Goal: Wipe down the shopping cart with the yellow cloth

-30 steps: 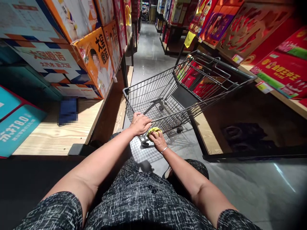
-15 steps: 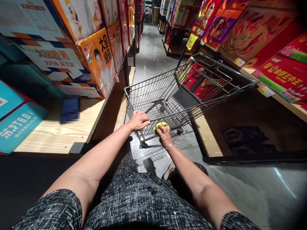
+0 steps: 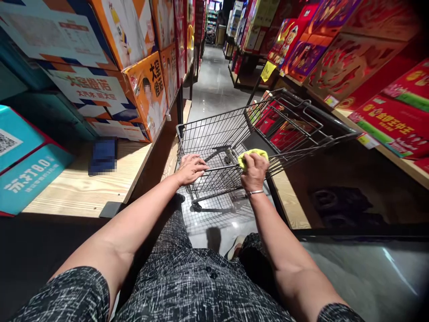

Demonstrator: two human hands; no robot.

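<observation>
A grey wire shopping cart (image 3: 214, 129) stands askew in the aisle before me, its basket bare inside apart from the folding seat part. My left hand (image 3: 191, 169) is closed over the near corner of its top rim. A yellow cloth (image 3: 253, 156) is bunched in my right hand (image 3: 256, 170), which presses it against the near long rim. The bracelet on my right wrist shows. My fingertips under the cloth are hidden.
Stacked orange drink cartons (image 3: 147, 94) and a teal box (image 3: 30, 170) stand on the wooden shelf (image 3: 73, 197) at left, with a blurred dark-blue item (image 3: 103, 156). Red gift boxes (image 3: 385, 120) fill the right shelf. The aisle floor (image 3: 212, 71) runs ahead.
My right hand has moved right and up along the cart's rim with the yellow cloth. My left hand stays on the corner. The view has tilted slightly.
</observation>
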